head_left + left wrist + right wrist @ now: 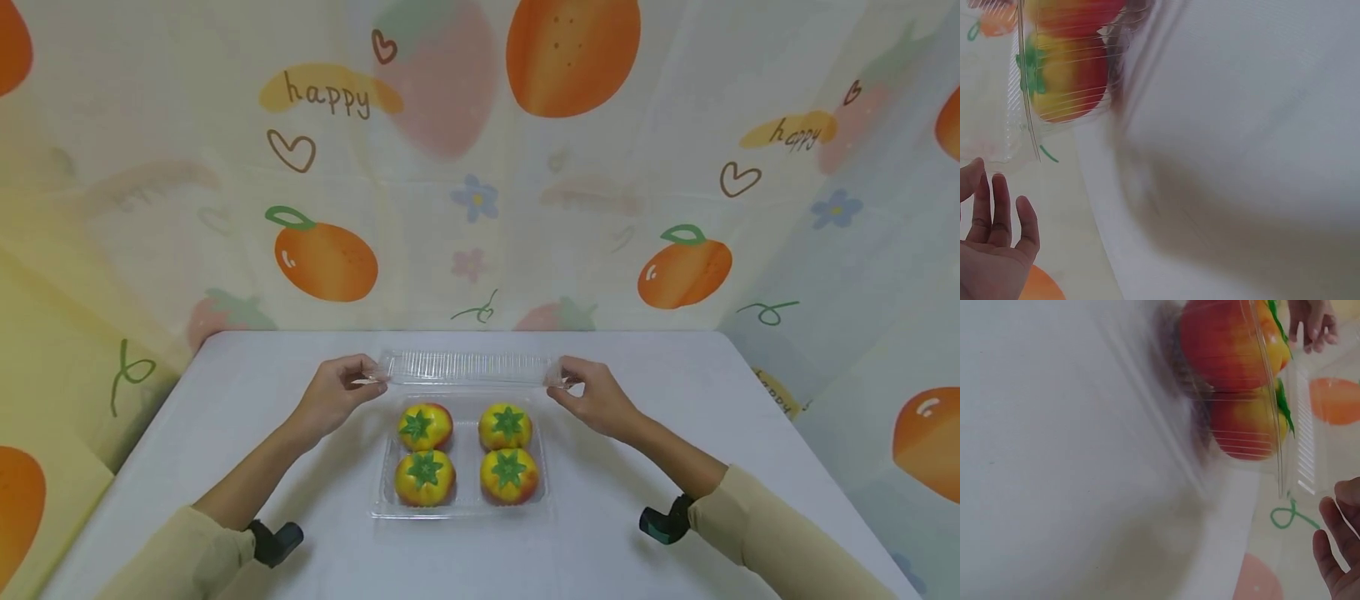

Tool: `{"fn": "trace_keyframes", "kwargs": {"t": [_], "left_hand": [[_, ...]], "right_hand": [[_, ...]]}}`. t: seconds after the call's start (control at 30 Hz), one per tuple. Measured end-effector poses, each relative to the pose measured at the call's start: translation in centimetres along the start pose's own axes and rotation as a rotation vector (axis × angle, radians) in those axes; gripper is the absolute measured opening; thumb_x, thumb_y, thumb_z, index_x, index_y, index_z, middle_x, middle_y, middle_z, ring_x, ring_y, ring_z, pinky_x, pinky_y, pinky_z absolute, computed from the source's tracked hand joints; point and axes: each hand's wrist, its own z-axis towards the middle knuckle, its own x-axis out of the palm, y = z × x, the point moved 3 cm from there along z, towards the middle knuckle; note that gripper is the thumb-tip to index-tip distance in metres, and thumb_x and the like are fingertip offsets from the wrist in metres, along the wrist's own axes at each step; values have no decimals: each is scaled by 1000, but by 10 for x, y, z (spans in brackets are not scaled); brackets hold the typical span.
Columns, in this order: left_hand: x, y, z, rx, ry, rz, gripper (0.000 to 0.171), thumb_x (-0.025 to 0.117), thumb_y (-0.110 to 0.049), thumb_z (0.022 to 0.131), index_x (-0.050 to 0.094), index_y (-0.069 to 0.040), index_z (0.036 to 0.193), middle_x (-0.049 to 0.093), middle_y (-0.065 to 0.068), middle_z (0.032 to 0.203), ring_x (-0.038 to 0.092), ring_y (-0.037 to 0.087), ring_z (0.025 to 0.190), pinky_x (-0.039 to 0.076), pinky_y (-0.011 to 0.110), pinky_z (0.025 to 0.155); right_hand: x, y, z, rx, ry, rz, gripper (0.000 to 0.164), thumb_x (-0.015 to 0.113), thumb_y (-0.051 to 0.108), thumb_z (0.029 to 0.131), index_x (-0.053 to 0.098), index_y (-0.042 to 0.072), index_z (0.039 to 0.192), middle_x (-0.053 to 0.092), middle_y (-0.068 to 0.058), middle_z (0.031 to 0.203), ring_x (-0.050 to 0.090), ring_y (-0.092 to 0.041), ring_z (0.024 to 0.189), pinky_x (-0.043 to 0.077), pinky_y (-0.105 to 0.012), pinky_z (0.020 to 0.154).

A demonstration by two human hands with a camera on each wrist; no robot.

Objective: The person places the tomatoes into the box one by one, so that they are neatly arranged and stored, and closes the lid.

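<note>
A clear plastic clamshell box (467,498) lies on the table with its ribbed lid (468,367) tipped up at the far side. Inside sit several yellow-and-red fruits (424,479) with green star-shaped tops, in two columns with a gap between. My left hand (337,393) pinches the lid's left end between thumb and fingers. At the opposite end, my right hand (596,393) pinches the lid the same way. Both wrist views show fruit (1069,78) (1244,425) through the box's clear ribbed side, with each hand's fingertips at the lid's edge.
A white-covered table (465,558) carries the box near its middle. Behind it and along both sides hangs a cloth (480,250) printed with oranges, flowers and hearts. Dark wrist-worn devices (276,543) sit at both sleeve cuffs.
</note>
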Motion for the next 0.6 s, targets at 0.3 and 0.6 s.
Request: {"fn": "trace_keyframes", "kwargs": {"t": [0.3,0.6], "left_hand": [[-5,-5,-15,33,14,69,13,66,5,92,71,2,103,70,14,108,63,21,101,57,31,86],[-8,-14,-43,41,137,54,28,52,-16,105,67,-1,123,68,12,122,63,29,114,54,27,88]], "right_hand": [[-4,5,-13,-44,11,60,21,64,-14,86,68,2,98,70,-5,97,64,-16,91,58,-38,82],[-12,6,-34,140,187,149,36,53,-7,93,64,4,125,64,-12,122,66,-30,106,57,-33,86]]}}
